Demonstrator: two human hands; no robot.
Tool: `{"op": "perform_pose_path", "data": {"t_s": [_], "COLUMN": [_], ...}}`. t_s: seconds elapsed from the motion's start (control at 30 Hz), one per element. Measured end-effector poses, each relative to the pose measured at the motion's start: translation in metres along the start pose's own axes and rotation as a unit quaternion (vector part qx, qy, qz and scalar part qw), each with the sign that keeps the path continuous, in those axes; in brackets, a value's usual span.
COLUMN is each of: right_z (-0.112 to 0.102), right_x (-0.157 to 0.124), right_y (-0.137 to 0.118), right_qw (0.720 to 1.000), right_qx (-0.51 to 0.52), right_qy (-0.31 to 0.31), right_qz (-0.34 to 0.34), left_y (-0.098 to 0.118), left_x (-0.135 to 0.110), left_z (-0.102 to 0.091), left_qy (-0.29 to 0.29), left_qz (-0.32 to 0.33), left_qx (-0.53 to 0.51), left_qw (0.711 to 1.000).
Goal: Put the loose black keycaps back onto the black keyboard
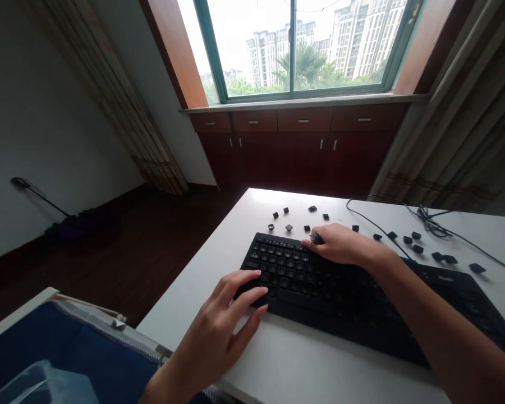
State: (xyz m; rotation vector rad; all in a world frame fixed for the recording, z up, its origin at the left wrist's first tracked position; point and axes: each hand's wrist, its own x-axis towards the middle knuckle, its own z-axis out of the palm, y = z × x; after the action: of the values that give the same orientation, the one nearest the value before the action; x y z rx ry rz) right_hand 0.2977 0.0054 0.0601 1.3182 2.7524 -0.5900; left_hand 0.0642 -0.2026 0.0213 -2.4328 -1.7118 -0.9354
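A black keyboard (294,297) lies on the white table, with bare key positions showing in its upper left part. My left hand (223,314) rests at its left end, fingers apart, their tips on the keys and front edge. Over the keyboard's back edge, my right hand (339,242) is closed around a small dark object (317,238) with a lighter tip; its kind is unclear. My right forearm hides the middle of the keyboard. Loose black keycaps lie behind it, among them a keycap (289,228) and another keycap (307,228) close to my right fingers.
More keycaps (418,249) are scattered along the right back of the white table (185,292). A black cable (433,224) loops there. At lower left stands a frame with dark blue fabric (29,336). Beyond are a red-brown cabinet (294,151), a window and curtains.
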Motion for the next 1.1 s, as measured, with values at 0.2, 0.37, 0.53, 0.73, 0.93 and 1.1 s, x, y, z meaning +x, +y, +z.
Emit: {"op": "perform_pose_path", "data": {"t_s": [0.2, 0.37, 0.53, 0.73, 0.93, 1.1], "right_z": [0.001, 0.0, -0.001, -0.003, -0.002, -0.005], "right_x": [0.0, 0.0, -0.001, -0.001, 0.013, 0.027], "right_y": [0.001, 0.0, -0.003, -0.003, -0.005, -0.01], "right_qw": [1.0, 1.0, 1.0, 0.997, 0.988, 0.989], "right_qx": [0.005, 0.007, -0.003, -0.016, -0.025, -0.026], "right_qy": [-0.001, 0.001, 0.007, 0.079, 0.136, 0.135], "right_qz": [0.006, 0.011, 0.028, 0.01, -0.064, -0.061], "left_y": [0.008, 0.012, 0.011, 0.006, 0.008, 0.007], "left_x": [-0.005, -0.005, -0.004, -0.006, -0.005, -0.003], "left_z": [0.009, 0.014, 0.013, 0.014, 0.014, 0.011], "left_qy": [0.02, 0.006, 0.003, 0.019, 0.029, 0.033], "left_qz": [-0.003, -0.01, 0.011, 0.023, 0.028, 0.042], "left_qx": [0.051, 0.076, 0.092, 0.083, 0.076, 0.057], "left_qw": [0.999, 0.997, 0.996, 0.996, 0.996, 0.997]}}
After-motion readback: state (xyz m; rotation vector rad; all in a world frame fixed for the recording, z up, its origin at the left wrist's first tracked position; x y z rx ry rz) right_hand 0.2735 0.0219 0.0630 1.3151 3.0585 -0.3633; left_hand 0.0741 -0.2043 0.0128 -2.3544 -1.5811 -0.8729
